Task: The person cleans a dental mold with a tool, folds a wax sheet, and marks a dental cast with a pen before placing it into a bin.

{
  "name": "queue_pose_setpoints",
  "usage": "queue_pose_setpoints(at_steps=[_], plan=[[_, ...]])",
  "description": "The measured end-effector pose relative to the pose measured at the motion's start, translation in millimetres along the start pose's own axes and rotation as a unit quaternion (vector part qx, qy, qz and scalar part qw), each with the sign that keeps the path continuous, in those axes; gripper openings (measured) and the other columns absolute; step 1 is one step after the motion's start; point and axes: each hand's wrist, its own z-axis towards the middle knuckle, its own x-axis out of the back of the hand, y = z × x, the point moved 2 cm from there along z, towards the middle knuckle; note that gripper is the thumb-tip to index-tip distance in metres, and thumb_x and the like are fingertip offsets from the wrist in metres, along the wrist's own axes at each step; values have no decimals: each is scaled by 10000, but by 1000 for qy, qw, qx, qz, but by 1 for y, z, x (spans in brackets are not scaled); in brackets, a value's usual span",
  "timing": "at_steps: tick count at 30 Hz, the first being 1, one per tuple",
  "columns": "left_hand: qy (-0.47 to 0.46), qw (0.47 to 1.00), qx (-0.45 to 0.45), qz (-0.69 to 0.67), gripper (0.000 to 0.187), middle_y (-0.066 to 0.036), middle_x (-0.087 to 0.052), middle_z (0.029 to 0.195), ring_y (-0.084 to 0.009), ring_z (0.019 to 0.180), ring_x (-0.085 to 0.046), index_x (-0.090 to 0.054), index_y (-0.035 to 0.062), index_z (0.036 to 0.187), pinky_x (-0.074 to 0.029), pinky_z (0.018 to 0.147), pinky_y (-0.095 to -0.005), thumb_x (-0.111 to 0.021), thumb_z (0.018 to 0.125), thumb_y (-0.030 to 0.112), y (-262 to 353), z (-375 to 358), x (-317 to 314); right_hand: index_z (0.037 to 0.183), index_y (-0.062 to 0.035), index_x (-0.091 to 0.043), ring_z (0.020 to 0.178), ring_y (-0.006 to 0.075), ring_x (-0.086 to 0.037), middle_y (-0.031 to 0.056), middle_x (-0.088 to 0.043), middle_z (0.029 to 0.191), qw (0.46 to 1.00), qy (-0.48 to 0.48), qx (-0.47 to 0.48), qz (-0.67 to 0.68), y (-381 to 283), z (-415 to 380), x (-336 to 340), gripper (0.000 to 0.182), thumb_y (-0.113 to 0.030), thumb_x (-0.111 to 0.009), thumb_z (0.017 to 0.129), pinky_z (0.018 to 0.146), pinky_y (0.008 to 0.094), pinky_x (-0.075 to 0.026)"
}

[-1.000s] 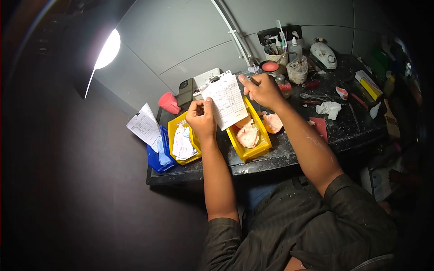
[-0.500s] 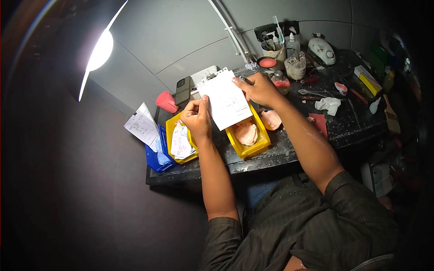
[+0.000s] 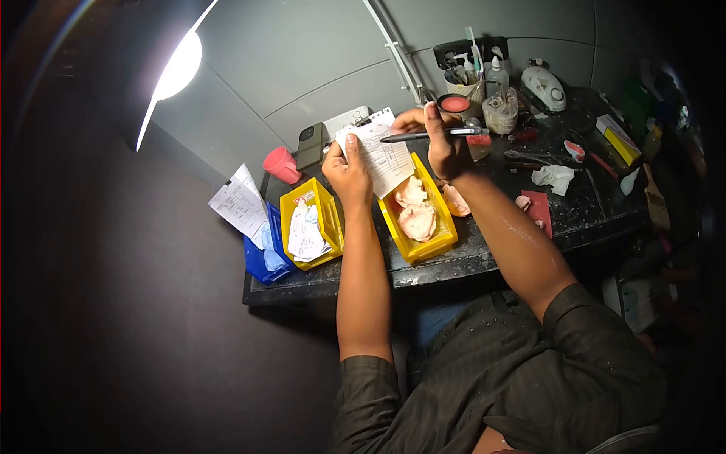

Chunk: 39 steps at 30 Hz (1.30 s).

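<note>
My left hand (image 3: 349, 174) is closed on a sheet of paper (image 3: 387, 168) with a printed form on it, thumb on top. My right hand (image 3: 448, 151) grips a black and silver pen (image 3: 406, 138), its tip pointing left over the upper part of the sheet. Below the paper stands a yellow bin (image 3: 420, 256) holding pale pink dental casts (image 3: 417, 222). Another pale pink piece (image 3: 456, 200) lies just right of that bin, partly hidden by my right forearm.
Left of the hands are a second yellow bin (image 3: 337, 227) with papers, a blue bin (image 3: 261, 274), a pink cup (image 3: 281, 165) and a phone (image 3: 309, 145). Further right lie a crumpled tissue (image 3: 556, 178), a red sheet (image 3: 538, 204) and tools. A lamp (image 3: 179, 66) glows upper left.
My right hand has come off the sheet's edge and turned, bringing the pen across the paper. The sheet has shifted, now showing a printed table and uncovering more of the casts.
</note>
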Motion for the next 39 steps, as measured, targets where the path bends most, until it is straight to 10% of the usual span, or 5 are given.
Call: queue_pose_setpoints(at_steps=[3, 7, 11, 39], plan=[[8, 1000, -17, 13, 239, -35, -678, 897, -83, 803, -567, -680, -52, 1006, -462, 730, -254, -601, 1013, 173, 1, -3, -1, 1029, 26, -706, 653, 178, -704, 115, -700, 713, 979, -189, -30, 68, -14, 4, -12, 623, -491, -361, 1071, 629, 290, -551], [14, 999, -32, 26, 207, -34, -681, 897, -88, 806, -578, -673, -53, 999, -473, 736, -259, -593, 1011, 138, 5, -4, -4, 1047, 10, -711, 738, 183, -728, 147, -727, 826, 983, -122, 133, -6, -18, 12, -37, 210, -115, -714, 879, 665, 305, -559], [10, 1000, -18, 20, 147, -39, -681, 892, -83, 807, -579, -661, -47, 993, -476, 720, -254, -573, 1002, 70, 4, -5, -2, 966, -10, -694, 726, 182, -725, 124, -724, 814, 984, -163, -64, 15, 1, -3, -47, 178, -127, -729, 837, 657, 310, -562], [9, 999, -36, 3, 100, -35, -635, 838, -85, 769, -548, -622, -42, 944, -463, 686, -255, -546, 982, 9, 5, -12, -7, 873, -11, -644, 609, 171, -635, 96, -637, 713, 984, -132, 98, -74, 3, -9, -49, 156, -90, -752, 793, 567, 298, -500]])
